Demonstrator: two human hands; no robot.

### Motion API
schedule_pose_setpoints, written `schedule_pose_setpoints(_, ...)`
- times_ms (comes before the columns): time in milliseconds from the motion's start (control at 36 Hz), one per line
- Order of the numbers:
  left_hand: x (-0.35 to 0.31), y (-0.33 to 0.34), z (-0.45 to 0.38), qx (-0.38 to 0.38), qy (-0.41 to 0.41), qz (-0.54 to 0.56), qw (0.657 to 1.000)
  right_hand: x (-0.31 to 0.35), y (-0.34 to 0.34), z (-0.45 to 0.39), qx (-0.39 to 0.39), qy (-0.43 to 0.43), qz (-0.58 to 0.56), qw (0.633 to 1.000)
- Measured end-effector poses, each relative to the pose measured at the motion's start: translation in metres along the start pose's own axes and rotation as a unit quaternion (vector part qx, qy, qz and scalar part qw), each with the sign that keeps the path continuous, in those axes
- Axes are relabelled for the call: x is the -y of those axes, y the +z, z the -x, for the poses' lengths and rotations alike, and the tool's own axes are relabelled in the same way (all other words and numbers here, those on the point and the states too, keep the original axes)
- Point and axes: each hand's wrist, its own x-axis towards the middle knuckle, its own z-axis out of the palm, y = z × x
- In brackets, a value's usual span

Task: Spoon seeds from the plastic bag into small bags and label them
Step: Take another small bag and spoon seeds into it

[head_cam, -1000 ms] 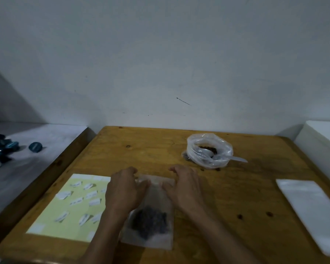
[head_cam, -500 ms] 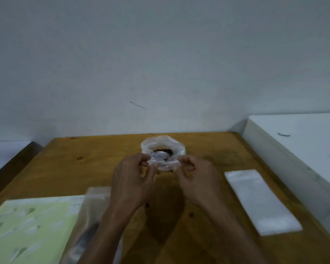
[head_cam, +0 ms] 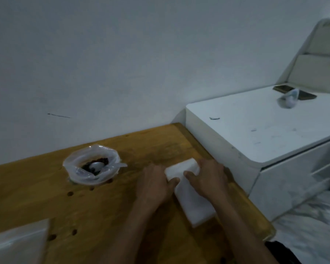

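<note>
Both hands: on the stack of small bags (head_cam: 193,201) at the right end of the wooden bench (head_cam: 107,212), one on each side of its far end.
Left hand (head_cam: 154,184): palm down, fingers loosely curled, thumb tip touching the stack's left edge — whether it pinches a bag I cannot tell.
Right hand (head_cam: 208,178): palm down over the stack's far right corner, thumb lying across the white top; fingers bent, grip not clear.
Stack of small bags: white, oblong, lying flat and slanted — far end between the hands, near end close to the bench's right edge.
Plastic bag (head_cam: 91,165): clear, mouth rolled open and upright, well left of the hands, dark seeds (head_cam: 95,162) inside.
Spoon (head_cam: 105,165): pale, bowl resting among the seeds, handle poking out over the bag's right rim.
Filled bag (head_cam: 17,244): blurred translucent sheet at the bench's near left corner; contents cannot be made out.
White cabinet (head_cam: 255,134): just beside the bench on the right, its top higher than the bench, with a crumpled clear wrapper (head_cam: 288,99) on it.
Wall (head_cam: 103,63): plain, pale, behind the bench.
</note>
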Motion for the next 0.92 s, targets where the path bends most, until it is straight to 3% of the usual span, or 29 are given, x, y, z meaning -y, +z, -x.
schedule_pose_setpoints(361, 0.005, 0.012, 0.001, -0.047, -0.004, 0.038, 0.998, 0.003, 0.000, 0.004, -0.034, -0.005, -0.029, 0.999)
schedule_pose_setpoints(556, 0.005, 0.005, 0.000, -0.057, -0.029, 0.144, 0.987, 0.015, -0.011, 0.003, -0.079, -0.009, -0.179, 0.981)
schedule_pose_setpoints(639, 0.006, -0.008, 0.000, -0.084, -0.045, 0.244, 0.965, 0.026, -0.023, 0.002, -0.066, -0.032, -0.276, 0.958)
schedule_pose_setpoints(778, 0.014, -0.051, 0.008, -0.110, -0.051, 0.423, 0.898, 0.049, -0.042, 0.006, -0.045, -0.089, -0.421, 0.902)
schedule_pose_setpoints(917, 0.036, -0.097, 0.028, -0.113, -0.014, 0.506, 0.855, 0.090, -0.040, 0.027, 0.040, -0.128, -0.504, 0.853)
